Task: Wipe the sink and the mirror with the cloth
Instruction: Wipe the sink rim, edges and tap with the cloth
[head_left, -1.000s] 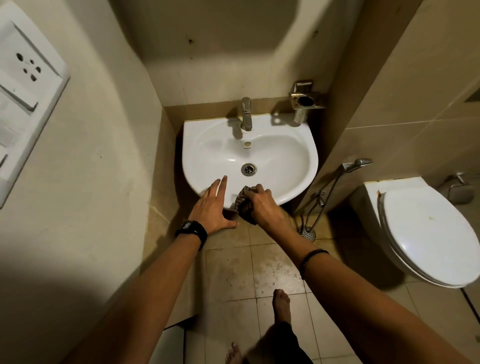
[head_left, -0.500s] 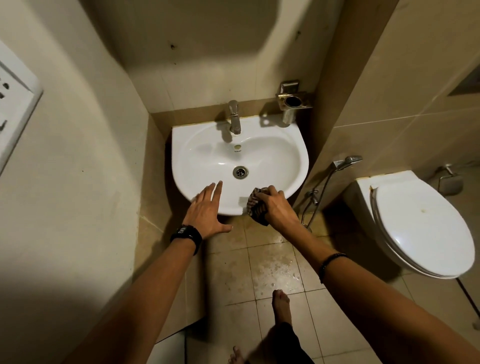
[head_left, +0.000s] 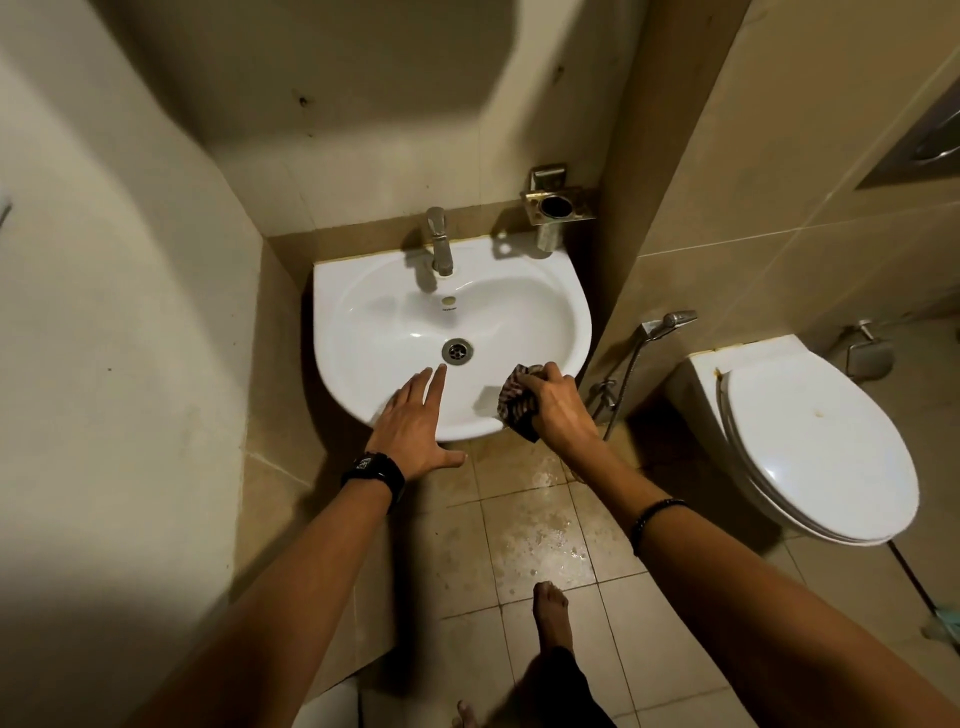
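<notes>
Head view: the white sink (head_left: 540, 312) is boxed in pretty tight, with a wall close on its left and a tiled pillar right against its right edge, so open room is only found in front, over the wet tiled floor (head_left: 540, 530). Its rounded front rim hangs free above the tiles. The toilet (head_left: 815, 441), lid down, is set well apart past the pillar, with a spray hose (head_left: 631, 364) hung between the two.

The left hand (head_left: 415, 426) is laid flat on the front rim, fingers straight and only slightly spread, thumb stuck out wide below the edge; nothing is held in it. A dark watch (head_left: 374, 473) is worn on that wrist. The right hand (head_left: 558, 408) is curled closed around a bunched dark patterned cloth (head_left: 517, 400), which is pressed to the sink's front right rim, partly hanging off the edge.

The basin is seen bare except for the drain (head_left: 457, 349), with the tap (head_left: 439, 248) at the back. A metal cup holder (head_left: 558, 208) is mounted above the back right corner; whether anything's in it can't be told.
</notes>
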